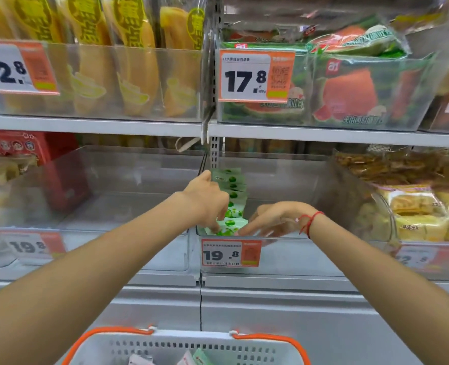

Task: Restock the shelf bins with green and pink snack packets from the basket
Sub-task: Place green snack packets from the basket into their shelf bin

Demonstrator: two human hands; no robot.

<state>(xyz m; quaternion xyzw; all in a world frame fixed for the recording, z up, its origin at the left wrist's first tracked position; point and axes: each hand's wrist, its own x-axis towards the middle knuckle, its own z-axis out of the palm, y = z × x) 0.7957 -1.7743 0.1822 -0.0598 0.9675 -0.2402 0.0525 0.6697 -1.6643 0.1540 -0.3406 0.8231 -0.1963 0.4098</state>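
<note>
Left hand [207,204]: fingers curled downward, tips pinching the top edge of the frontmost green packets [231,225]; thumb hidden behind the packets, so exact grip cannot be told. Right hand [268,219]: fingers straight and loosely together, pointing left, tips touching or just beside the right face of the same front packet; contact not certain from this view. It holds nothing. The green packets stand upright in a row along the left wall of the clear bin [310,233], the row's long axis running from the bin's front edge back toward its rear wall; each packet faces front. The row hugs the front-left corner; the rest of the bin floor to the right shows no packets. Both hands sit at the row's front end, left hand above and on it, right hand to its right, so the left is the nearer. The price tag [231,252] hangs on the bin's front edge directly below. The basket [186,346] lies low at the frame's bottom edge, well apart from the bin, with pink and green packets showing inside. Judgement: packets being squared up; more restocking remains.
</note>
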